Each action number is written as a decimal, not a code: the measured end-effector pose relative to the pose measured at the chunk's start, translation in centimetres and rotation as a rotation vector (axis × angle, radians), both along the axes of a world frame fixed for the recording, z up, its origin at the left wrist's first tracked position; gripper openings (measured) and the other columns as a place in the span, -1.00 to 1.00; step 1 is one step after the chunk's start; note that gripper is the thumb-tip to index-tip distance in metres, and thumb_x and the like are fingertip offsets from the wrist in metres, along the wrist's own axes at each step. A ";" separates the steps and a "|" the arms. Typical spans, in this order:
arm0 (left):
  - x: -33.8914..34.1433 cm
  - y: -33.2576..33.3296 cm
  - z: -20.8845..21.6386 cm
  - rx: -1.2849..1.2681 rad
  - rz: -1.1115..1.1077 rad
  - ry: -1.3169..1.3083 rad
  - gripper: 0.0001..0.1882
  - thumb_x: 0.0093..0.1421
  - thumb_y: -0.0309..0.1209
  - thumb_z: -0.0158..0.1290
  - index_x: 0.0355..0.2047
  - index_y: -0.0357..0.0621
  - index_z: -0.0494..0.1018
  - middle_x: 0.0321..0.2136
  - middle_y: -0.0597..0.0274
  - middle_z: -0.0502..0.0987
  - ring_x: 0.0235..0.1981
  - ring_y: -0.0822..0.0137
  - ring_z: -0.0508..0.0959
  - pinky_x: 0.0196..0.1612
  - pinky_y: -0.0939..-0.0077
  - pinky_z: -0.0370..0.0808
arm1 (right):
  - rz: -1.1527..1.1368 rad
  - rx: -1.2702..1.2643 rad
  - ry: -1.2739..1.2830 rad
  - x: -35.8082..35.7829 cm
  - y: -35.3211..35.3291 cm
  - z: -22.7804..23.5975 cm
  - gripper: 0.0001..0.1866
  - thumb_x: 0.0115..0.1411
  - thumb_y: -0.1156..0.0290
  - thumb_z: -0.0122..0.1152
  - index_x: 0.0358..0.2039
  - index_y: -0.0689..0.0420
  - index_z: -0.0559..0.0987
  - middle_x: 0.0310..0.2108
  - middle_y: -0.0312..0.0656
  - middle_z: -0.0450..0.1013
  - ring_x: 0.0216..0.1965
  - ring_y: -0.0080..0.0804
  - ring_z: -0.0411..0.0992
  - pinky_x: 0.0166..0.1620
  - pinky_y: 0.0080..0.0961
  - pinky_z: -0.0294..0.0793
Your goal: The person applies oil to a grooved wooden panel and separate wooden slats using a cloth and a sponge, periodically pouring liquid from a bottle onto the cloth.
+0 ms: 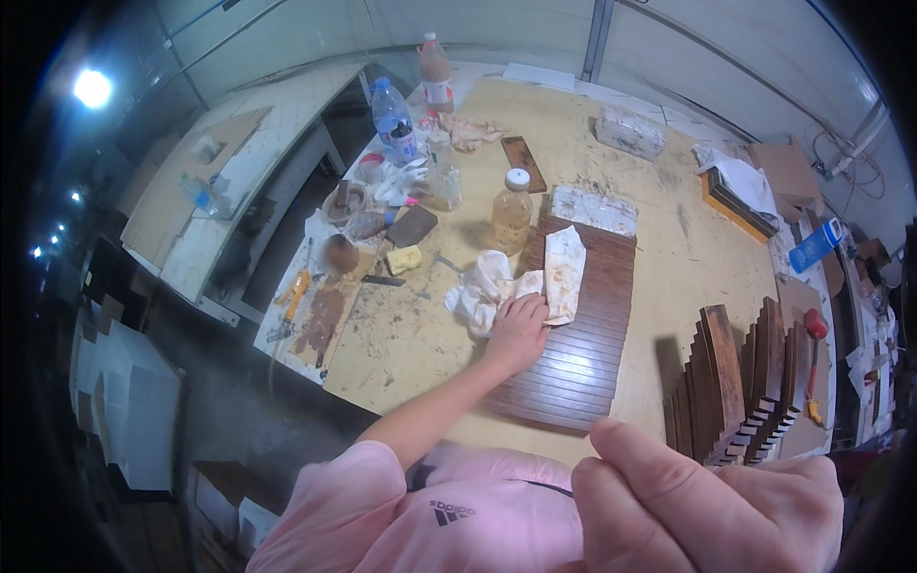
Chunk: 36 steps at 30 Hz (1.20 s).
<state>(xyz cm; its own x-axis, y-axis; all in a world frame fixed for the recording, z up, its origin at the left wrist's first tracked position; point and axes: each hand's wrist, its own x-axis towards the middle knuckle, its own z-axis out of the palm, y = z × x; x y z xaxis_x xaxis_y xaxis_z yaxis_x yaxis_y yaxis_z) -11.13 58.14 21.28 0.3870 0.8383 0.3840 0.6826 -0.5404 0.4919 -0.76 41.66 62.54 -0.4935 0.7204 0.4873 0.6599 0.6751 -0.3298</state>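
Observation:
My left hand (519,332) presses on a white, brown-stained cloth (487,291), its fingers closed over the bunched fabric. Part of the cloth (565,267) spreads over a row of dark brown wooden slats (583,353), laid side by side with a glossy near half. Close in front of the camera at the lower right is my right hand (712,501), large in view. Its fingers are curled and the thumb presses against them; what they hold, if anything, is hidden. A plastic bottle of yellowish liquid (512,215) with a white cap stands just beyond the cloth.
Stacked dark wooden pieces (731,382) stand at right, beside a red-headed tool (814,325) and a blue bottle (815,245). A wrapped block (594,210) touches the slats' far end. Left lie a sponge (404,259), a dark block (413,225) and several bottles (393,119).

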 end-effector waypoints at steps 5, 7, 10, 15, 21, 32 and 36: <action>0.2 0.0 0.1 0.018 0.003 0.013 -0.64 0.14 -0.39 0.13 -0.05 -0.18 0.41 0.09 0.12 0.43 0.24 0.14 0.34 0.33 0.05 0.17 | 0.129 0.223 -0.112 2.8 -0.1 -2.4 -0.64 -0.06 0.48 0.35 -0.30 0.50 0.55 -0.38 0.10 0.55 -0.67 -0.37 0.47 -0.70 -0.57 0.41; 0.3 0.2 0.1 0.020 0.002 0.008 -0.64 0.13 -0.39 0.14 -0.06 -0.18 0.42 0.08 0.12 0.44 0.23 0.14 0.35 0.33 0.07 0.17 | 0.170 0.340 -0.075 4.0 0.3 -3.1 -0.65 0.07 0.44 0.34 -0.27 0.51 0.55 -0.36 0.16 0.55 -0.66 -0.31 0.48 -0.70 -0.54 0.42; 0.2 -0.1 0.4 0.025 0.002 -0.005 -0.65 0.11 -0.40 0.15 -0.09 -0.19 0.43 0.06 0.11 0.46 0.22 0.13 0.37 0.32 0.08 0.20 | 0.182 0.262 -0.129 5.8 0.7 -1.2 -0.61 0.22 0.34 0.30 -0.20 0.52 0.54 -0.32 0.24 0.55 -0.61 -0.15 0.52 -0.65 -0.44 0.47; 0.0 0.1 0.2 0.075 -0.003 -0.041 -0.62 0.04 -0.46 0.19 -0.12 -0.30 0.44 0.05 -0.06 0.46 0.14 -0.07 0.39 0.23 0.10 0.29 | -0.111 -0.217 -0.253 8.8 1.9 -3.5 -0.49 0.14 0.02 0.39 -0.40 0.34 0.61 -0.37 0.02 0.61 -0.48 -0.11 0.62 -0.44 -0.40 0.60; -0.4 0.6 0.8 0.009 -0.055 -0.114 -0.51 0.01 -0.48 0.25 -0.01 -0.33 0.45 0.06 -0.08 0.47 0.13 -0.11 0.41 0.24 0.10 0.31 | -0.295 -0.667 -0.178 11.8 4.5 -16.1 -0.69 0.12 0.27 0.38 -0.28 0.29 0.69 -0.49 0.07 0.59 -0.48 -0.19 0.63 -0.38 -0.40 0.58; -6.7 -3.6 29.7 0.384 -0.645 -0.512 -0.31 0.03 -0.49 0.12 0.24 -0.37 0.34 0.22 -0.08 0.40 0.32 0.06 0.33 0.39 0.16 0.19 | -0.844 -0.356 -0.121 19.4 2.4 -20.3 -0.38 0.02 0.38 0.44 0.12 0.19 0.50 0.17 0.06 0.40 0.14 0.03 0.40 0.15 -0.18 0.44; -5.9 -4.7 30.7 0.384 -0.741 -0.445 -0.31 0.03 -0.50 0.12 0.24 -0.36 0.34 0.23 -0.07 0.40 0.32 0.06 0.32 0.39 0.17 0.19 | -0.795 -0.173 -0.280 21.0 3.1 -23.2 -0.37 -0.08 0.58 0.44 0.08 0.18 0.48 0.18 0.00 0.37 0.16 0.02 0.37 0.16 -0.16 0.44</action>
<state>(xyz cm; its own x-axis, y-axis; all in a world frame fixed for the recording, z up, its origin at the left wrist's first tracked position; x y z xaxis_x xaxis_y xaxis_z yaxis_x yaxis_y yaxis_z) -17.06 53.42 51.95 0.5215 0.2237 0.8234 -0.1068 -0.9403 0.3232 20.21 44.72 39.32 0.1034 0.9561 0.2740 0.9879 -0.0667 -0.1401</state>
